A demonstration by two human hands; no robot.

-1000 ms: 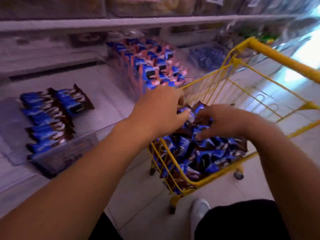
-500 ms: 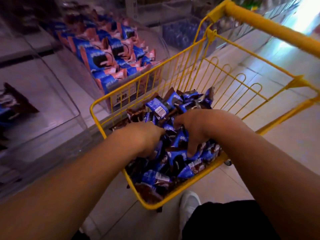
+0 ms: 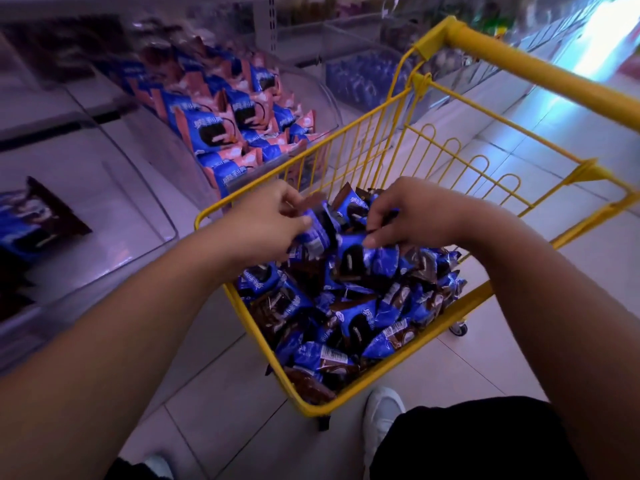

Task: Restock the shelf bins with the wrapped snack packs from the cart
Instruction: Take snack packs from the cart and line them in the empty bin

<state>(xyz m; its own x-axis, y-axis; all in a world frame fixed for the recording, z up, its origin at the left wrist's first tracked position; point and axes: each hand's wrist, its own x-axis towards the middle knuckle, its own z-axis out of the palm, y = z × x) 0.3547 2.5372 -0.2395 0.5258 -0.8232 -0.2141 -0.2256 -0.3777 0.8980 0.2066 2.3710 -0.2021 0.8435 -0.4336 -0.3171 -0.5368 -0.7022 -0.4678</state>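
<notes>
Left hand (image 3: 268,220) fingers curled, pinching blue-and-brown wrapped snack packs (image 3: 317,233); right hand (image 3: 412,216) fingers bent down, pinching another blue wrapped pack (image 3: 367,252). Both over the heap of packs (image 3: 346,317) inside the yellow wire cart (image 3: 346,408). Left of the cart, a clear plastic shelf bin (image 3: 114,188) holding few packs; beyond the cart, a bin of blue-and-pink packs (image 3: 225,119).

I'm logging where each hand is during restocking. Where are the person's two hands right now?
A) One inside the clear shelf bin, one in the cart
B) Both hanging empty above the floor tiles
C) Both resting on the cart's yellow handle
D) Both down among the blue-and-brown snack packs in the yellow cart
D: the left hand and right hand both grip blue-and-brown snack packs atop the pile inside the yellow cart.
</notes>
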